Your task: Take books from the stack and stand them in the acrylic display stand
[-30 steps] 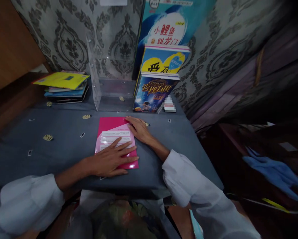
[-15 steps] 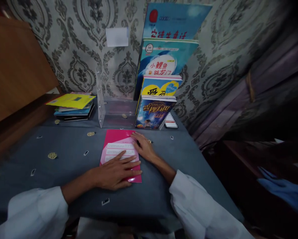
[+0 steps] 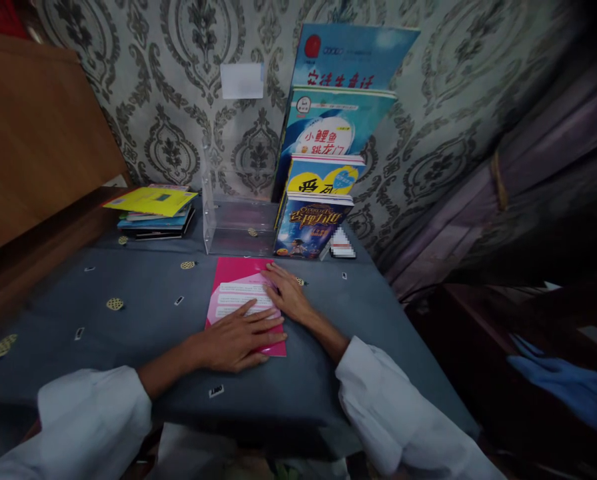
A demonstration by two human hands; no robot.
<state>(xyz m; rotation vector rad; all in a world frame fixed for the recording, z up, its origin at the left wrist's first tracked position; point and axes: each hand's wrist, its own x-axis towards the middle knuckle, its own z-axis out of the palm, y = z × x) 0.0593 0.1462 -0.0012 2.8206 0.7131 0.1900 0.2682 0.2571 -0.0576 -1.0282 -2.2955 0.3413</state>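
A pink book [image 3: 238,270] lies flat on the grey-blue tablecloth, its printed text panels facing up. My left hand [image 3: 236,338] rests palm down across its lower part, fingers spread and pointing right. Along the upper right edge lies my right hand [image 3: 286,291], its fingers stretched out over the cover and the thumb partly hidden. Just beyond the book stands a clear acrylic rack [image 3: 238,227]. Its right side holds upright books in rising tiers, with a dark blue book [image 3: 308,230] in front.
On the left a pile of books [image 3: 153,220] has a yellow one on top. A wooden panel [image 3: 33,133] leans in at the far left. Patterned wallpaper [image 3: 173,133] backs the table, and a curtain [image 3: 458,180] hangs on the right. Blue cloth [image 3: 563,380] lies at lower right.
The camera view has shifted slightly, so the scene sits a little further right. Both hands stay on the pink book in nearly the same pose.
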